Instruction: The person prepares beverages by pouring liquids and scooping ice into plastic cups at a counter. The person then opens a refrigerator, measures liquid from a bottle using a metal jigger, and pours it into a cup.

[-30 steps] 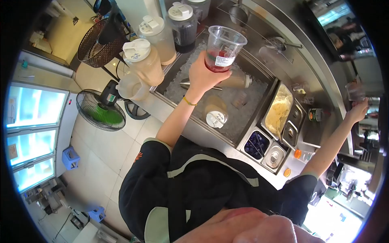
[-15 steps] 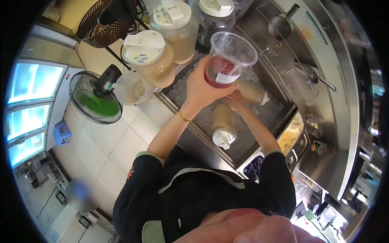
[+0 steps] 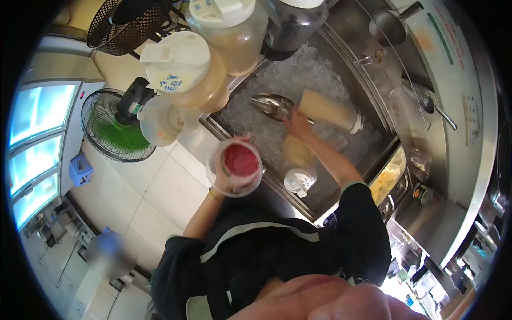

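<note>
The left hand [image 3: 228, 183] has drawn the cup [image 3: 234, 165] back from over the ice [image 3: 298, 64] to the near edge of the bin [image 3: 368, 93], its fingers curled round it, the open mouth and red contents facing the camera. The right hand [image 3: 298, 124], partly hidden behind the cup 0.5 s ago, now shows pinching the handle of the metal scoop [image 3: 273, 106], on the ice beside 2 bottles [image 3: 322, 106]. Both hands thus seem occupied.
</note>
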Demonstrator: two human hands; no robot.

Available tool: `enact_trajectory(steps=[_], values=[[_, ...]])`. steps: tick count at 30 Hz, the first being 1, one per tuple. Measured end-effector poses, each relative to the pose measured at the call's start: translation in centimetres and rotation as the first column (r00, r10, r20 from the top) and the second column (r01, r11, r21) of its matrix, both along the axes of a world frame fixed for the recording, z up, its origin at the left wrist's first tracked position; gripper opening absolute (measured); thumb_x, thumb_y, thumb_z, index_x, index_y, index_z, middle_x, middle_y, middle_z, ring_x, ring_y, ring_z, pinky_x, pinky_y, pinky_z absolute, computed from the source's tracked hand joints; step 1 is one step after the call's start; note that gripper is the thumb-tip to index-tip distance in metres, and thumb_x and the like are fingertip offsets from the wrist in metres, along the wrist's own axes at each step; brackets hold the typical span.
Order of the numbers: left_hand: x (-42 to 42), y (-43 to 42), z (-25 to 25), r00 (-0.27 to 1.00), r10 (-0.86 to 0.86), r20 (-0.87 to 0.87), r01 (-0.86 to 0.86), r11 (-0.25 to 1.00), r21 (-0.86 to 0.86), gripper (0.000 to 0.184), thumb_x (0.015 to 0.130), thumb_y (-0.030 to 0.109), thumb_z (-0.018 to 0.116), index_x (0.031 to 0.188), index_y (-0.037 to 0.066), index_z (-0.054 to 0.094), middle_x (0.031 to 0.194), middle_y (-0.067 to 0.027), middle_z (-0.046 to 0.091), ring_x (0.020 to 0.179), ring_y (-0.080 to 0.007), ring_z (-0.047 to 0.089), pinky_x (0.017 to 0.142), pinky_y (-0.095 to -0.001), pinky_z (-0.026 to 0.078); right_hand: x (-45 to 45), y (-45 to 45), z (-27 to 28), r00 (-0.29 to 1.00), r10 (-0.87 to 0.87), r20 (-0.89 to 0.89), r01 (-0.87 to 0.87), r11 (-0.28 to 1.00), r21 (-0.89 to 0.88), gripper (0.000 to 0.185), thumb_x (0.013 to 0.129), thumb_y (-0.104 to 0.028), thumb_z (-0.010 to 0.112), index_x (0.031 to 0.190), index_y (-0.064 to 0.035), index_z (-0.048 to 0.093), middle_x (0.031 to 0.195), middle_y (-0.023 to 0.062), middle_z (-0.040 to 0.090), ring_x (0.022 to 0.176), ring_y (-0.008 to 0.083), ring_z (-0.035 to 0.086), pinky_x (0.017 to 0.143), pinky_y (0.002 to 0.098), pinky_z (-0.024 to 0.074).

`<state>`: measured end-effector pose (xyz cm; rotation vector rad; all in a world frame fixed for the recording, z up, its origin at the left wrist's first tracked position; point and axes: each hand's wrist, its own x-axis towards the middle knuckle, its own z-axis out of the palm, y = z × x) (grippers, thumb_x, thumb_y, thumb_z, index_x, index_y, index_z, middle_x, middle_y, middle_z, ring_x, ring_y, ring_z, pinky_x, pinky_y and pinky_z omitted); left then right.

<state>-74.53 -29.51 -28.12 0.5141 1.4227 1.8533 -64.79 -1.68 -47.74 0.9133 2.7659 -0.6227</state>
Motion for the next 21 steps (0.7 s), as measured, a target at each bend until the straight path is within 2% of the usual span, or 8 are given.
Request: enact_trajectory(steps=[1, 3, 7, 10, 13, 15, 19, 21], values=[[0.9, 0.0, 0.4, 0.993, 0.116, 0.032, -0.119, 0.987, 0.104, 0.095, 0.05, 0.016, 0.093, 0.131, 0.007, 0.044, 0.134, -0.0111, 0.049, 0.12, -0.0214, 0.051, 0.107, -0.0406, 0.039, -1.0, 0.0, -0.4, 0.998, -0.063, 0.003, 0.063, 0.998, 0.013, 0.068, 0.086, -0.04, 0.065, 0.131, 0.0033, 0.038, 0.122, 0.028, 0.054, 0.113, 0.0417, 0.054, 0.091, 0.0476, 0.046], [0.0, -0.9, 0.7, 0.987, -0.037, -0.157, 0.036, 0.999, -0.012, 0.093, 0.048, 0.016, 0.093, 0.128, 0.006, 0.047, 0.129, -0.0112, 0.052, 0.119, -0.0217, 0.052, 0.105, -0.0381, 0.041, -2.5, 0.2, -1.0, 0.968, -0.164, 0.19, 0.176, 0.983, -0.049, 0.078, 0.084, -0.043, 0.066, 0.137, 0.0057, 0.035, 0.123, 0.0287, 0.054, 0.112, 0.0443, 0.054, 0.093, 0.0484, 0.044], [1.0, -2.4, 1.2, 0.945, -0.011, -0.328, -0.007, 0.998, -0.056, 0.085, 0.049, 0.017, 0.094, 0.121, 0.003, 0.051, 0.12, -0.0116, 0.058, 0.116, -0.0228, 0.055, 0.109, -0.0373, 0.037, -3.2, -0.4, 2.5, 0.889, -0.253, 0.382, 0.323, 0.938, -0.128, 0.081, 0.079, -0.046, 0.068, 0.137, 0.0026, 0.038, 0.125, 0.0271, 0.056, 0.113, 0.0435, 0.054, 0.096, 0.0488, 0.0418], [1.6, -3.2, -0.1, 0.94, 0.07, -0.335, -0.065, 0.998, 0.026, 0.067, 0.061, 0.014, 0.087, 0.117, 0.001, 0.054, 0.114, -0.013, 0.06, 0.11, -0.0245, 0.059, 0.111, -0.0391, 0.035, 0.1, 1.5, -2.7, 0.939, -0.033, 0.341, 0.12, 0.964, -0.236, 0.063, 0.083, -0.035, 0.065, 0.131, 0.0003, 0.045, 0.112, 0.0251, 0.063, 0.109, 0.0396, 0.059, 0.09, 0.0486, 0.0461], [1.5, -4.8, -0.3, 0.978, 0.046, -0.201, -0.052, 0.998, -0.028, 0.035, 0.078, 0.009, 0.074, 0.106, -0.003, 0.059, 0.108, -0.0173, 0.063, 0.105, -0.0285, 0.062, 0.114, -0.0449, 0.029, 1.2, 2.0, 0.0, 0.965, -0.067, 0.253, 0.07, 0.998, -0.002, 0.037, 0.085, -0.023, 0.059, 0.112, 0.0016, 0.054, 0.087, 0.0243, 0.067, 0.086, 0.0394, 0.066, 0.073, 0.0504, 0.0507], [1.8, -6.0, -1.4, 0.992, 0.06, -0.115, -0.057, 0.998, 0.025, 0.037, 0.074, 0.015, 0.078, 0.103, -0.002, 0.06, 0.108, -0.0194, 0.064, 0.108, -0.0301, 0.061, 0.116, -0.0477, 0.024, -0.9, 1.1, 7.2, 0.955, -0.055, 0.293, 0.014, 0.99, 0.141, 0.026, 0.087, -0.019, 0.055, 0.103, 0.0013, 0.056, 0.076, 0.0237, 0.066, 0.072, 0.0406, 0.066, 0.065, 0.0516, 0.0507], [1.7, -6.7, 0.2, 0.97, 0.057, -0.237, -0.056, 0.998, 0.012, 0.05, 0.066, 0.022, 0.085, 0.103, 0.0, 0.059, 0.112, -0.0224, 0.063, 0.114, -0.0322, 0.059, 0.116, -0.0509, 0.019, -4.1, -0.7, -0.5, 0.986, 0.128, 0.109, -0.144, 0.978, 0.154, 0.02, 0.088, -0.019, 0.054, 0.095, -0.0004, 0.054, 0.073, 0.0234, 0.065, 0.066, 0.0404, 0.065, 0.06, 0.0522, 0.0494], [1.3, -6.4, 0.3, 0.977, 0.13, -0.171, -0.104, 0.982, 0.155, 0.04, 0.075, 0.015, 0.077, 0.107, -0.002, 0.059, 0.114, -0.0212, 0.063, 0.114, -0.0322, 0.059, 0.116, -0.0506, 0.019, -7.2, -3.3, -1.9, 0.981, 0.179, 0.068, -0.184, 0.98, 0.078, 0.02, 0.089, -0.019, 0.052, 0.095, -0.0005, 0.055, 0.074, 0.0231, 0.065, 0.066, 0.0404, 0.065, 0.06, 0.0514, 0.0493]])
